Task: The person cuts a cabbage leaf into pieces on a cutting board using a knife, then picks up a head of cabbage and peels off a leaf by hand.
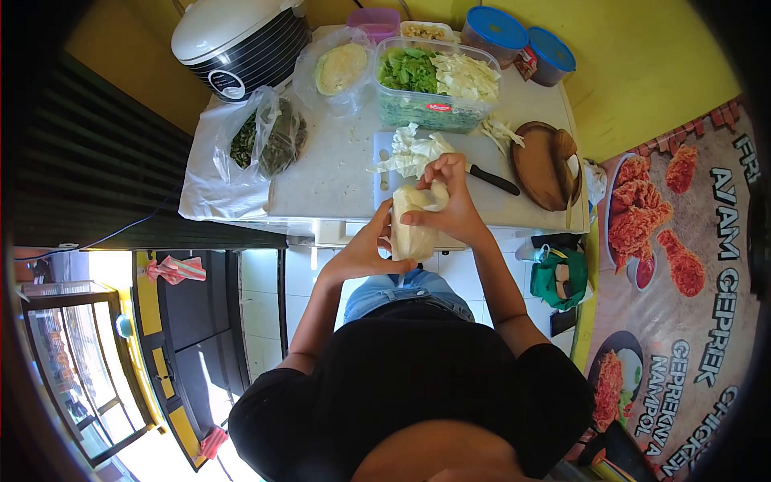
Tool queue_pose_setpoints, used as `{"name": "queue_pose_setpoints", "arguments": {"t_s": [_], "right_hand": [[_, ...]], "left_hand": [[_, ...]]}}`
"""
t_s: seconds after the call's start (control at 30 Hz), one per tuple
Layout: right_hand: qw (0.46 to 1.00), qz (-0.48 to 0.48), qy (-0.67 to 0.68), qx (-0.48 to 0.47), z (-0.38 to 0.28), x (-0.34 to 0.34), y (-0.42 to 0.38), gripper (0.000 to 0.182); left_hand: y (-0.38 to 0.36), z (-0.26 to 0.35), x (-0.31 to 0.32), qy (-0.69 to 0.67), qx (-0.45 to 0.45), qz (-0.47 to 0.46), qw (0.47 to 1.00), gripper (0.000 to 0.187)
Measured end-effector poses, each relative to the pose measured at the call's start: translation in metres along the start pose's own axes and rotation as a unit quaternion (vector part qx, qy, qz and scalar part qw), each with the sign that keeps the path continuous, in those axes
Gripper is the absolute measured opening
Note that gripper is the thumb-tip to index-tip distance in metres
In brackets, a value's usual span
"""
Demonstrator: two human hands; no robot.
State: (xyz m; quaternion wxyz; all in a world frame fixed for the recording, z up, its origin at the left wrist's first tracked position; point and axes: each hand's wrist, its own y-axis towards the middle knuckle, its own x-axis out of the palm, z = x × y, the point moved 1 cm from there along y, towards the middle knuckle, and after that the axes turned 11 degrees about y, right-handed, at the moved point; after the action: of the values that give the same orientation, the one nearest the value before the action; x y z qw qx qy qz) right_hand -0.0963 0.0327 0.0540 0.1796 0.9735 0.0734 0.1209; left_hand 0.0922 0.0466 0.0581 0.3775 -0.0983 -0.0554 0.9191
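Observation:
Above the table's front edge, in front of my body, I hold a pale cream, block-shaped piece (pixel 412 225) that looks like cabbage, though its kind is not certain. My left hand (pixel 365 247) wraps around its left side and bottom. My right hand (pixel 450 205) grips its upper right, fingers bent at a pale flap on top. Just beyond my hands, loose cabbage leaves (pixel 414 151) lie on a white cutting board (pixel 384 175). A knife with a black handle (pixel 494 180) rests to the right of the leaves, its blade mostly hidden.
A clear container (pixel 438 112) of greens and cut cabbage stands behind the board. Leftward are a bagged cabbage (pixel 341 68), a bag of dark leaves (pixel 269 136) and a rice cooker (pixel 241 48). At right sits a wooden mortar (pixel 542 165); blue-lidded tubs (pixel 496 32) stand behind.

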Motion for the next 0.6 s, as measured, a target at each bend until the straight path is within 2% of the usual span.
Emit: {"name": "queue_pose_setpoints", "arguments": {"t_s": [0.07,0.23,0.3,0.33,0.4,0.47,0.6], "right_hand": [[0.999,0.017,0.035,0.01,-0.009,0.002,0.003,0.071],[0.989,0.028,0.133,0.067,-0.002,0.001,-0.002,0.07],[0.989,-0.046,0.046,0.129,-0.002,0.003,-0.008,0.052],[0.989,-0.047,0.046,0.129,-0.003,0.005,-0.009,0.052],[0.995,-0.006,0.005,0.095,-0.008,0.012,-0.01,0.038],[0.997,0.003,-0.019,0.075,-0.009,0.015,-0.009,0.04],[0.998,-0.007,-0.056,0.018,-0.009,0.019,-0.011,0.04]], "left_hand": [[0.001,-0.001,-0.005,0.093,0.012,0.005,0.996,0.107],[-0.002,0.011,-0.014,0.08,0.048,0.048,0.994,0.111],[-0.001,0.012,-0.02,0.094,0.05,0.058,0.993,0.111],[0.0,0.014,-0.022,0.125,0.046,0.051,0.99,0.112],[0.002,0.018,-0.021,0.155,0.042,0.042,0.986,0.114],[0.006,0.024,-0.011,0.113,0.065,0.073,0.989,0.118],[0.024,0.007,0.003,0.108,0.049,0.136,0.983,0.123]]}}
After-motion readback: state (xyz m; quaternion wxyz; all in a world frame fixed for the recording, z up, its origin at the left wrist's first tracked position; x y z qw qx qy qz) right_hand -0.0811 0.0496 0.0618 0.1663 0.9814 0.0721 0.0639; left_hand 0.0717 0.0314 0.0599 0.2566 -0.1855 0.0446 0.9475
